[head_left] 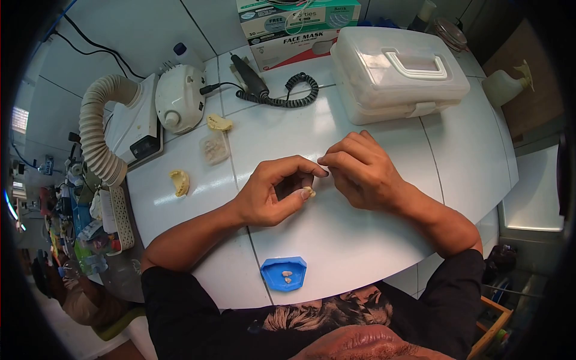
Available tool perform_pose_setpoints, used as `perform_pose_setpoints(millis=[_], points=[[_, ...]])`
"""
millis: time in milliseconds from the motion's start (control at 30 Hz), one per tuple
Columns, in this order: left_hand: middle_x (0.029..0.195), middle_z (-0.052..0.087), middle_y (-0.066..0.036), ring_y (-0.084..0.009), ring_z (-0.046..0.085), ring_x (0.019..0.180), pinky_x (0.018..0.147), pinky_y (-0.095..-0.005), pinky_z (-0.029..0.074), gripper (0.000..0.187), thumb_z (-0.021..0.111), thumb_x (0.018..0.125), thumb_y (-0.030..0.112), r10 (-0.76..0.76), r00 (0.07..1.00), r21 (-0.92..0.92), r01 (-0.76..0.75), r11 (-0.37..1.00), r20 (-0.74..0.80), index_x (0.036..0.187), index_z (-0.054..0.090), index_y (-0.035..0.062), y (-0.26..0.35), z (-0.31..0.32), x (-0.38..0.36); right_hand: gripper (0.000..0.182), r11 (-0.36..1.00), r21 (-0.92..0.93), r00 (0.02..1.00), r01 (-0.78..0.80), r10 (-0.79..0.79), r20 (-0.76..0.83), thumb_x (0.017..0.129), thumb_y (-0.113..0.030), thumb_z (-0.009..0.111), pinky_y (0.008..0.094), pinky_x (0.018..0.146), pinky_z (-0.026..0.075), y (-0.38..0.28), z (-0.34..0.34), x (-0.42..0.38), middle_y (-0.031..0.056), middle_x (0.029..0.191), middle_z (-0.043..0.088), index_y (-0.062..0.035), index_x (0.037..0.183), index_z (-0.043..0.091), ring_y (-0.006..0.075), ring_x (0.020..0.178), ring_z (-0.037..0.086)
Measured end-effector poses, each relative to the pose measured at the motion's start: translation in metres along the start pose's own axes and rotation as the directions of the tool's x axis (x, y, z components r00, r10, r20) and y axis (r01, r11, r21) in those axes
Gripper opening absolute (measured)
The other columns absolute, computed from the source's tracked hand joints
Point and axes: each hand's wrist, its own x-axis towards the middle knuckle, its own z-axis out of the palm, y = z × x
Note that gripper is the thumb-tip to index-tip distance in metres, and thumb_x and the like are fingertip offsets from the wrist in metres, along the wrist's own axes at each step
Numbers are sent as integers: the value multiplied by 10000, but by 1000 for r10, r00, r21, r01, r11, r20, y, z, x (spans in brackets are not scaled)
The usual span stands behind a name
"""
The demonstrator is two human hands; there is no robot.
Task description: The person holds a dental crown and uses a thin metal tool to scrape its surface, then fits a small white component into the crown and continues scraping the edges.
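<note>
My left hand (pixel 273 191) curls over the middle of the white tabletop, with a small yellowish, tooth-like piece (pixel 309 191) held by its thumb. Close beside it, my right hand (pixel 363 171) has its thumb and fingers pinched together near my left fingertips. Whatever lies in that pinch is hidden or too small to name. Nearer my body, a blue dish (pixel 268 277) holds a few small pale pieces (pixel 287 274). Two yellow dental casts, one curved (pixel 179 183) and one farther back (pixel 219 123), lie to the left around a small clear box (pixel 215 148).
A white toolbox (pixel 390 78) stands at the back right, near face mask boxes (pixel 291 51). A black handpiece (pixel 249 75) with a coiled cord connects to a white control unit (pixel 180 99). At left is a ribbed hose (pixel 93 129); a person (pixel 84 294) sits beyond.
</note>
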Motion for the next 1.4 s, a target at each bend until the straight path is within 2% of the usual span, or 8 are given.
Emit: perform_pose_setpoints(millis=[200, 767, 967, 1167, 1400], points=[[902, 612, -16, -62, 540, 779, 721, -246, 434, 311, 620, 970, 8, -33, 999, -21, 33, 999, -6, 1276, 657, -35, -1, 0, -2, 286, 997, -20, 997, 79, -79, -7, 772, 30, 818, 367, 727, 461, 1, 1, -2, 52, 903, 666, -25, 1041, 740, 220, 819, 618], [940, 627, -34, -77, 570, 814, 748, -258, 461, 307, 628, 977, -11, -43, 999, -15, 43, 999, -32, 1281, 662, -36, -4, 0, -3, 321, 995, -16, 995, 99, -99, 3, 755, 39, 832, 369, 710, 489, 3, 1, -2, 72, 895, 677, 18, 1066, 756, 221, 804, 630], [966, 645, -47, -84, 601, 822, 743, -261, 482, 329, 630, 981, -23, -2, 999, 33, 4, 999, -38, 1305, 685, -33, -4, -1, -3, 316, 995, 1, 995, 96, -96, -11, 766, 69, 824, 374, 678, 476, 3, 2, -2, 74, 890, 688, 15, 1069, 751, 230, 760, 626], [963, 660, -78, -103, 621, 811, 716, -274, 487, 314, 647, 942, -33, 57, 996, 163, -44, 986, -75, 1246, 727, -46, -3, 0, -2, 336, 994, -11, 994, 112, -112, 6, 756, 55, 840, 371, 677, 465, 3, 2, -4, 66, 885, 677, 14, 1078, 752, 221, 767, 619], [957, 684, -94, -124, 635, 788, 686, -282, 488, 305, 662, 913, -38, 93, 992, 229, -73, 971, -79, 1206, 744, -45, 0, 2, -1, 362, 991, -41, 991, 131, -130, 31, 724, 48, 850, 364, 674, 458, 4, 2, -5, 58, 904, 699, 12, 1072, 757, 212, 772, 624]])
